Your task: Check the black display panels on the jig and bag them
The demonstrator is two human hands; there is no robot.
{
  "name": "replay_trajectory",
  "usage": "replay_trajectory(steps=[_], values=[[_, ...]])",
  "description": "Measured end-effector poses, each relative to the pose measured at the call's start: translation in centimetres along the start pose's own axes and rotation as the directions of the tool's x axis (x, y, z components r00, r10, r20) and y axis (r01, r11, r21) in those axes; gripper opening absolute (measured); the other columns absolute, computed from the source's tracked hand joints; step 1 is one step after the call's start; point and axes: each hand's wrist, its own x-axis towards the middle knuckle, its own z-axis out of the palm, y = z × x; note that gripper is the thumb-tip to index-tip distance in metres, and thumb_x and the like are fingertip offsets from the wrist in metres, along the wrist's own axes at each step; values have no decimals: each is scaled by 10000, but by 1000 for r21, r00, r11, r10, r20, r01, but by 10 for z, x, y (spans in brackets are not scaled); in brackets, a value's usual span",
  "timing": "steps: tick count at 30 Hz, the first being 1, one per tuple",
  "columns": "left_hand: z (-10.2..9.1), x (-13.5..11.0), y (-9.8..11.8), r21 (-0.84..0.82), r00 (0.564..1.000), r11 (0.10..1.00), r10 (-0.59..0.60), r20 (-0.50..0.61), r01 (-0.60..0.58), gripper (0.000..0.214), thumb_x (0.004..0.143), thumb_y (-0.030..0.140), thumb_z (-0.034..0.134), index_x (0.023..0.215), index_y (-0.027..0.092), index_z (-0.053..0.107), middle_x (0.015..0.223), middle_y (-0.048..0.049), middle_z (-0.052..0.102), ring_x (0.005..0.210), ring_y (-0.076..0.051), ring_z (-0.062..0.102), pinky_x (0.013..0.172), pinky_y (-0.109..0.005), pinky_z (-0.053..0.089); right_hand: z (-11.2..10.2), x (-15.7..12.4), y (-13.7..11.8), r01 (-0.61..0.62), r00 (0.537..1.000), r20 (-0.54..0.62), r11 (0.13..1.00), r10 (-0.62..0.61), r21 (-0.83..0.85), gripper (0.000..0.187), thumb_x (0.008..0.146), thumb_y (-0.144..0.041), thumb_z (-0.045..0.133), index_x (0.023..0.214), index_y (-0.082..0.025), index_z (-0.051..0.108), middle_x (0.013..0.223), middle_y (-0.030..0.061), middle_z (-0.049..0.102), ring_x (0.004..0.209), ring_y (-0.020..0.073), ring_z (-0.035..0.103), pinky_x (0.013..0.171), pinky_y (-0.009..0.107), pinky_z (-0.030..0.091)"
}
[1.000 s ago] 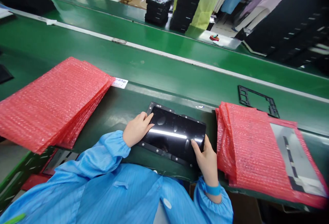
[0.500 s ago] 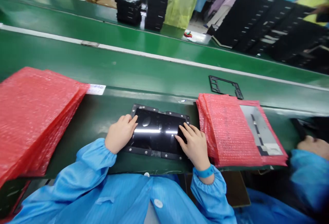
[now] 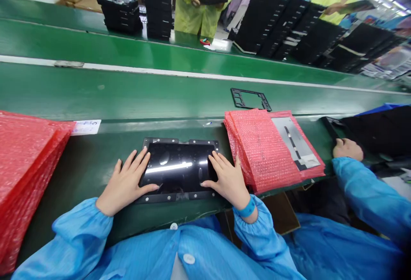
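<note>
A glossy black display panel (image 3: 178,166) lies flat on the green belt in front of me, set in a black bolted frame. My left hand (image 3: 123,183) rests with spread fingers on its left edge. My right hand (image 3: 226,179) lies on its right part, fingers apart, and a blue wristband circles that wrist. Just right of this hand sits a stack of red bubble-wrap bags (image 3: 257,147), with a silver-grey sheet (image 3: 297,143) on top. A taller red bubble-wrap stack (image 3: 25,173) lies to the left of my left hand.
An empty black frame (image 3: 250,99) lies on the belt beyond the bags. To my right, a co-worker's blue-sleeved hand (image 3: 347,149) reaches towards a black item (image 3: 377,130). Stacks of black panels (image 3: 289,25) stand along a farther green belt, where a person in a yellow gown (image 3: 202,1) holds a panel.
The view has swung right, bringing in the co-worker's arm. My hands have spread flatter on the panel, the left now at its left edge. The panel stays on the belt.
</note>
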Motion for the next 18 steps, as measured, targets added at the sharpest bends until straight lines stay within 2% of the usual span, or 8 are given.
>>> replay_trajectory(steps=[4, 7, 12, 15, 18], values=[[-1, -1, 5, 23, 999, 999, 27, -44, -26, 814, 863, 640, 362, 1510, 180, 183, 1568, -103, 213, 1438, -343, 158, 1084, -618, 205, -10, 13, -7, -10, 1000, -27, 1000, 10, 7, 781, 756, -649, 618, 1339, -148, 481, 1356, 192, 536, 1210, 347, 521, 1079, 622, 189], [0, -1, 11, 28, 998, 999, -15, -66, 17, 759, 894, 607, 312, 1506, 172, 202, 1564, -100, 226, 1435, -340, 173, 1075, -627, 215, -14, 32, -22, -33, 998, -45, 999, 32, -4, 740, 790, -646, 577, 1312, -125, 508, 1224, 195, 626, 1108, 328, 582, 1054, 559, 278], [8, -2, 16, -3, 991, 998, -70, -114, 70, 720, 913, 567, 307, 1511, 187, 174, 1565, -100, 228, 1440, -333, 162, 1067, -657, 209, 5, 65, -54, 163, 982, -94, 986, -161, 16, 609, 860, -627, 484, 1328, -238, 489, 1414, 128, 474, 1314, 317, 391, 1036, 525, 329], [14, -2, 14, -86, 986, 991, -109, -128, 98, 723, 919, 544, 323, 1517, 186, 130, 1567, -133, 219, 1437, -322, 182, 1088, -652, 178, 16, 77, -64, 218, 971, -118, 974, -210, 60, 538, 896, -576, 465, 1296, -218, 505, 1323, 134, 526, 1256, 272, 446, 1057, 469, 328], [14, -1, 16, -241, 977, 962, -164, -137, 128, 734, 905, 535, 378, 1507, 169, 172, 1563, -174, 218, 1435, -330, 184, 1107, -649, 129, 14, 81, -65, 227, 964, -165, 969, -209, 98, 486, 904, -550, 470, 1196, -171, 559, 1206, 144, 564, 1155, 251, 509, 1066, 445, 320]])
